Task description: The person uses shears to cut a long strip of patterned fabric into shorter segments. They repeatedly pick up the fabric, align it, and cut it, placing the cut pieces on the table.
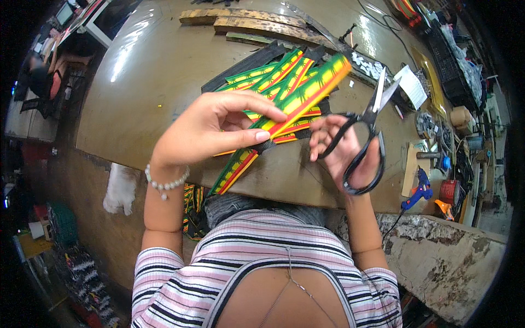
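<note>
My left hand (210,128) pinches a green, yellow and red striped woven strip (306,93) between thumb and fingers and holds it raised over the brown worktable (158,71). Its far end points up and to the right. My right hand (342,150) grips black-handled scissors (365,136) with fingers through the loops; the blades are slightly apart and point upward, just right of the strip. Several more striped strips (270,74) lie fanned on the table beneath the held one. A bead bracelet (165,183) is on my left wrist.
Long dark wooden slats (257,22) lie at the table's far side. At the right are a white paper tag (411,85), a blue glue gun (418,192), tape rolls and small tools. A cracked concrete ledge (443,246) runs at lower right. More striped webbing (192,210) hangs below the table edge.
</note>
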The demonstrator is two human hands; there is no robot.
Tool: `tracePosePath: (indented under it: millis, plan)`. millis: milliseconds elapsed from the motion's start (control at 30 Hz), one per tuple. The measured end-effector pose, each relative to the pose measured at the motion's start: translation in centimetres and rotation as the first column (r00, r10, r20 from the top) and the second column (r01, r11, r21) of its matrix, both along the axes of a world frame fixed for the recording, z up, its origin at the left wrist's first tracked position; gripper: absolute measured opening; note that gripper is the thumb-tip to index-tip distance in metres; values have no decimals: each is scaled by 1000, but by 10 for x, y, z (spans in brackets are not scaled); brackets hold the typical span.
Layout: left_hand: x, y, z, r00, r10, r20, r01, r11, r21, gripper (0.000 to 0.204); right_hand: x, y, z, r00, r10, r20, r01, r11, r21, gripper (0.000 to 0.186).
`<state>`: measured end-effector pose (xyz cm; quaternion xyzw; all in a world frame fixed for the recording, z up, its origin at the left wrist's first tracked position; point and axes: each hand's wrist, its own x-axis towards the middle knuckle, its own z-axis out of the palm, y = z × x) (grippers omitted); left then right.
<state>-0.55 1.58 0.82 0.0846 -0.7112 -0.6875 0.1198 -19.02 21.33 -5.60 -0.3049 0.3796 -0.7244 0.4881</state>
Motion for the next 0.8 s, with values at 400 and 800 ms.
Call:
tracePosePath:
  millis: [400,800]
  plan:
    - [-14,-6,1,947,-311,82,320,936,-146,51,-21,21,26,463,600,-652,-418,797,437,77]
    - [-12,-11,-3,912,-370,179,382,924,-32,57,-26,14,38,454,733,-506,-540,678,498,90]
